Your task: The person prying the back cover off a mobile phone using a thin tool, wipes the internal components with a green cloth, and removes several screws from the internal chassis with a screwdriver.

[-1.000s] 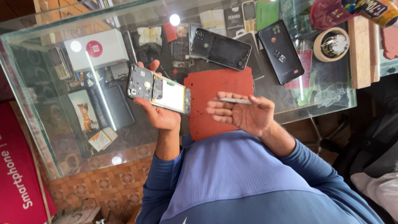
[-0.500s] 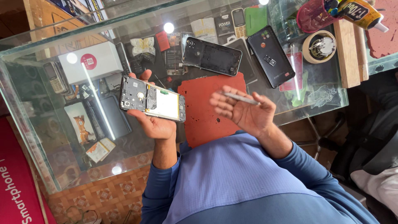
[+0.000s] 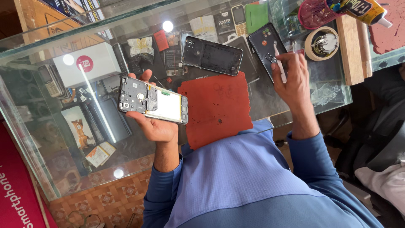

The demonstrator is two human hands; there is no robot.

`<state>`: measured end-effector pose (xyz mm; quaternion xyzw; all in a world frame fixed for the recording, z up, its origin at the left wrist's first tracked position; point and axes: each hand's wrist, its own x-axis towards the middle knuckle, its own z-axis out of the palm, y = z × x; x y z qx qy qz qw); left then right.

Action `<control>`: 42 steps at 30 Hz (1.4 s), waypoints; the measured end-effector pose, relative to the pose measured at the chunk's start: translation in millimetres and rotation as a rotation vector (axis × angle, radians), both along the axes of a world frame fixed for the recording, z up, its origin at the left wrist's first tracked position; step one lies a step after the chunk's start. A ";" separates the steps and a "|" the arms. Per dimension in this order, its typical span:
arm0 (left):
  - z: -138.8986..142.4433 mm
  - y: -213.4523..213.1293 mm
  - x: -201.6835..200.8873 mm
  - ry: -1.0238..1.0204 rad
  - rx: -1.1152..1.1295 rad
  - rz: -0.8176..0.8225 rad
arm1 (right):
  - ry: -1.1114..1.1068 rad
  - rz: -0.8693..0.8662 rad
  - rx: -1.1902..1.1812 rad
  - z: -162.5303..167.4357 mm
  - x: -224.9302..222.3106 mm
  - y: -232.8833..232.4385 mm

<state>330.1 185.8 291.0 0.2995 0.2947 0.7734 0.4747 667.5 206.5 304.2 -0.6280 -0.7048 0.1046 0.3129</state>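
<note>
Now: opened phone (image 3: 152, 100) gripped flat in left hand (image 3: 156, 124) above the glass table (image 3: 295, 99); thin tool (image 3: 279, 63) pinched in right hand (image 3: 292, 80) over the black back cover (image 3: 265, 42). Possibly risky: slack grip, tilted phone, fall onto glass.

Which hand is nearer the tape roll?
Right. The right hand, holding a slim white tool, is just beside the tape roll; the left hand holds the opened phone far off.
</note>
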 end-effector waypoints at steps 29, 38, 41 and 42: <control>12.7 -5.4 9.0 -0.018 -0.023 -0.082 | -0.031 0.261 -0.033 -6.1 -65.6 -13.3; -1.0 0.7 31.8 -0.025 0.008 -0.156 | 0.007 0.332 -0.036 -15.8 -54.8 -1.5; -3.4 2.7 36.8 0.082 -0.004 -0.105 | 0.054 0.302 -0.017 -15.0 -49.4 -5.4; -4.7 2.6 37.5 0.073 -0.021 -0.109 | 0.102 0.288 -0.054 -13.3 -46.1 -8.3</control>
